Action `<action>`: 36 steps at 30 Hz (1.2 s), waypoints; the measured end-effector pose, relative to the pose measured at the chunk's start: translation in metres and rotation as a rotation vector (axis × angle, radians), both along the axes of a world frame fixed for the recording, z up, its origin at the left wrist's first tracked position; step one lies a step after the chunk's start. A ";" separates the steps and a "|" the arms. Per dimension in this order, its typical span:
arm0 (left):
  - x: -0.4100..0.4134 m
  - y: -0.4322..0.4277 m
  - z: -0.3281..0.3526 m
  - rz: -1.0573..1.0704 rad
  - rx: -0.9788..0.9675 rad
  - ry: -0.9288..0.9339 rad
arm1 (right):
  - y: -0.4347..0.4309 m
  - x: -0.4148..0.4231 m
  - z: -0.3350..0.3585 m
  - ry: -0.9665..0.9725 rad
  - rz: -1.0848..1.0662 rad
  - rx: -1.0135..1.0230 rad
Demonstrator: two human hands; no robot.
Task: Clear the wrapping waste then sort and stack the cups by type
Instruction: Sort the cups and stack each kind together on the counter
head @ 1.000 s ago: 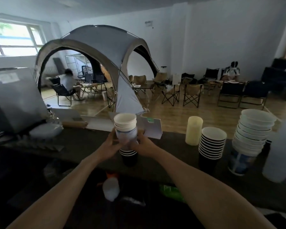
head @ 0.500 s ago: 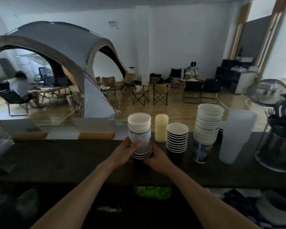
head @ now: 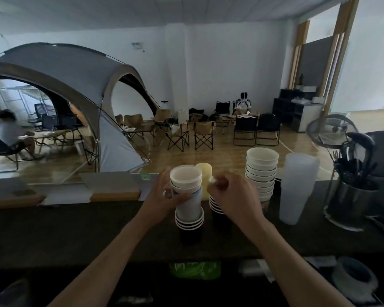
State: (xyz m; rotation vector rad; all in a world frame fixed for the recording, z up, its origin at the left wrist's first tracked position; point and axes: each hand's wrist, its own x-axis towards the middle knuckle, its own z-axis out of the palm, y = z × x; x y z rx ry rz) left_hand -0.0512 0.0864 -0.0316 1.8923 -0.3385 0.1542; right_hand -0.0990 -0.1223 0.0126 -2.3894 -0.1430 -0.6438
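I judge this to be the sorting step. On the dark counter [head: 75, 227] right in front of me stands a mixed stack [head: 188, 202]: pale cups with a bluish print nested on top, black cups with white rims underneath. My left hand [head: 164, 196] wraps the pale upper cups from the left, fingers curled round their wall. My right hand [head: 233, 196] hovers just beside the stack, over the black stack [head: 216, 207] behind it, fingertips pinched on something small and pale — I cannot tell whether that is a cup rim or a scrap of wrapping.

The next move, as I read it, calls for lifting the pale cups straight up out of the black ones while something holds the black base down, as nested cups tend to cling. The pale cups would then belong on the tall pale stack [head: 262, 173] to the right.

Counted: four cup stacks — the mixed one, the black one, the tall pale one and a frosted clear stack [head: 297, 191] further right. In the mixed stack I see roughly three pale rims and four white-edged black rims. One cream candle [head: 205, 171] stands behind. I make out no wrapping waste for certain.
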 end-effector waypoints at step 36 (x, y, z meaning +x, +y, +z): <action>0.025 -0.047 0.057 0.161 0.705 -0.119 | -0.199 0.054 0.148 -0.276 -0.146 0.435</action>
